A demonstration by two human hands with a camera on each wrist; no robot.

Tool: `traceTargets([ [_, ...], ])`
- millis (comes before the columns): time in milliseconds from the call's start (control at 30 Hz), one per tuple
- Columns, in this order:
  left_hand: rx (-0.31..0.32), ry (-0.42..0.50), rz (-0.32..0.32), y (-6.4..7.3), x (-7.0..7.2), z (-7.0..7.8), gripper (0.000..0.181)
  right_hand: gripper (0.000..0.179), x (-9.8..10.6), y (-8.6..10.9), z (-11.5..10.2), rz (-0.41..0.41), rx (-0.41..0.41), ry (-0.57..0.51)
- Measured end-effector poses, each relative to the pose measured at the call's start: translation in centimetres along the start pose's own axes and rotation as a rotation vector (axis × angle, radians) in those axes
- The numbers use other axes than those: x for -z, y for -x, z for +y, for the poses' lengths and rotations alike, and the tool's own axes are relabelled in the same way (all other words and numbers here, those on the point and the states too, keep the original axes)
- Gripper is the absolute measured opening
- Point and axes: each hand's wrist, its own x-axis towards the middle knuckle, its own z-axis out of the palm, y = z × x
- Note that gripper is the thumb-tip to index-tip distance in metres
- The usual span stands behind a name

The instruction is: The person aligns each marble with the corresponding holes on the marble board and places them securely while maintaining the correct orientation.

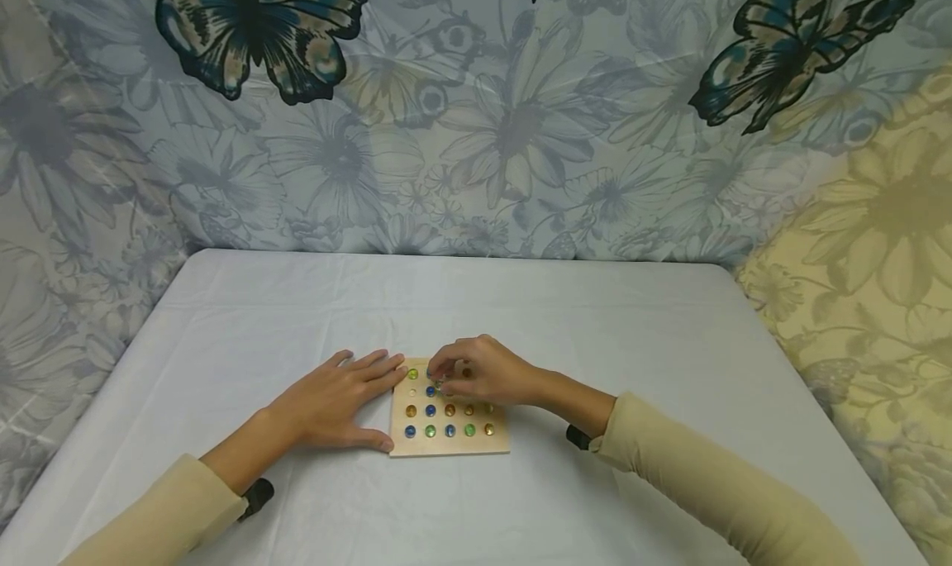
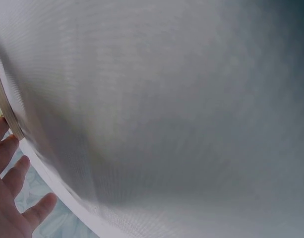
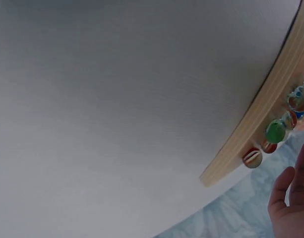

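Observation:
A square wooden board [image 1: 498, 444] lies flat on the table, with glass marbles in rows of hollows. Among them are a blue marble [image 1: 430, 411], a green marble [image 1: 469, 430] and a yellow-green marble [image 1: 412, 373]. My left hand [image 1: 330, 401] is spread beside the board, fingertips and thumb at its left edge. Over the upper rows, my right hand [image 1: 491, 373] pinches a small glassy marble [image 1: 438, 382] between thumb and fingers, partly hidden. The left wrist view catches the board's edge [image 2: 5, 104] by the fingertips. Marbles such as a green one [image 3: 275, 131] show in the right wrist view.
A white cloth [image 1: 595, 302] covers the table around the board. Behind the table hangs a fabric [image 1: 513, 136] printed with flowers and butterflies. Dark wrist straps [image 1: 258, 497] show below both sleeves.

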Motion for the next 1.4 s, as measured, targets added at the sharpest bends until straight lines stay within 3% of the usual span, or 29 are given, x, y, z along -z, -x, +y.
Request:
traceTargets([
  [333, -0.018, -0.004, 0.014, -0.2, 0.3, 0.3, 0.101, 0.023, -0.9, -1.8, -0.5, -0.01, -0.006, 0.041],
  [633, -0.004, 0.002, -0.013, -0.3, 0.4, 0.3, 0.102, 0.025, -1.4, -2.6, -0.8, -0.062, -0.023, 0.126],
  [1033, -0.017, 0.005, -0.017, -0.5, 0.2, 0.4, 0.102, 0.026, -1.9, -2.6, -0.9, -0.093, -0.072, 0.165],
  [1400, -0.019, -0.005, -0.017, -0.7, 0.2, 0.1, 0.103, 0.024, -0.3, -1.9, -0.9, -0.022, -0.078, 0.177],
])
